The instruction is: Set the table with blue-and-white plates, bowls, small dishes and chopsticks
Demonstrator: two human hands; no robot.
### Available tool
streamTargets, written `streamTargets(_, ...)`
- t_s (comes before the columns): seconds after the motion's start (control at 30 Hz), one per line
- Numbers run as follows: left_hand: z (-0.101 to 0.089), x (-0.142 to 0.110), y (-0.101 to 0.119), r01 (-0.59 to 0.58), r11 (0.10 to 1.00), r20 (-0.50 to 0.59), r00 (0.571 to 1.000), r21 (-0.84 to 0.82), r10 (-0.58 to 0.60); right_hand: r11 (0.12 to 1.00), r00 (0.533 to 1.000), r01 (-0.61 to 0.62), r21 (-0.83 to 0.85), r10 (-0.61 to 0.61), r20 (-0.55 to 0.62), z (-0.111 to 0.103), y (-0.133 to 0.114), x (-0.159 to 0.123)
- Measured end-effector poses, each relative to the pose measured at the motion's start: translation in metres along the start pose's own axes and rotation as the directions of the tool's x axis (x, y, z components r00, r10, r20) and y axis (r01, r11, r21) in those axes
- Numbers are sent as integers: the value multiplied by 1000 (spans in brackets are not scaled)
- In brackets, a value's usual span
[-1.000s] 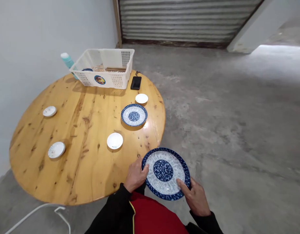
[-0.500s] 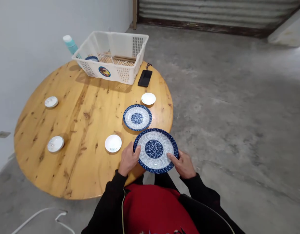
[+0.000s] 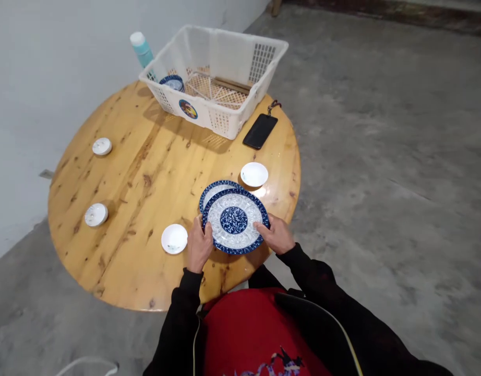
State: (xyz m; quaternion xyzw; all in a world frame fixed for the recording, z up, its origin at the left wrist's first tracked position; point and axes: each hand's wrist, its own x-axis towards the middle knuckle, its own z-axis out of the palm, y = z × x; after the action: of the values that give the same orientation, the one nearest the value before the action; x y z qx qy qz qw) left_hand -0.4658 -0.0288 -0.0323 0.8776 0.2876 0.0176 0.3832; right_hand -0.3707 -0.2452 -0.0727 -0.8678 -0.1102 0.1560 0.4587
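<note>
Between my two hands is a round plate with a dark blue rim and a blue patterned centre. My left hand grips its left edge, thumb on top. On the opposite edge my right hand is closed the same way, its fingers mostly hidden below. A second blue-rimmed plate lies on the table, partly covered from view by the held one. Close to my left hand sits a small white dish. Another white dish stands just beyond the plates.
The round wooden table carries two more small dishes, a nearer one and a farther one. At the back are a white plastic basket holding blue bowls and sticks, a turquoise bottle and a black phone.
Both hands have carried the plate from beyond the table's near right edge to over the tabletop, where it overlaps the other plate in view. My view has shifted too, bringing the basket nearer.
</note>
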Motion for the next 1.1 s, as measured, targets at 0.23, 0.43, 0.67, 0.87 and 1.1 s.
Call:
streamTargets(0.23,19,19,3,101,993,-69,993,67,-97,970,985,120,-209,-90,146,-7,4,47)
streamTargets(0.43,29,20,17,180,979,-101,980,96,-170,933,968,165,-321,-90,234,-16,11,62)
streamTargets(0.67,33,27,13,170,980,-151,976,101,-154,885,947,216,-412,-87,311,-14,8,76)
streamTargets(0.87,31,37,1,146,970,-188,976,193,-109,847,932,224,-482,-42,360,-6,-3,84)
streamTargets(1.1,27,46,-5,163,942,-188,976,292,-110,807,917,223,-546,17,399,-1,-16,89)
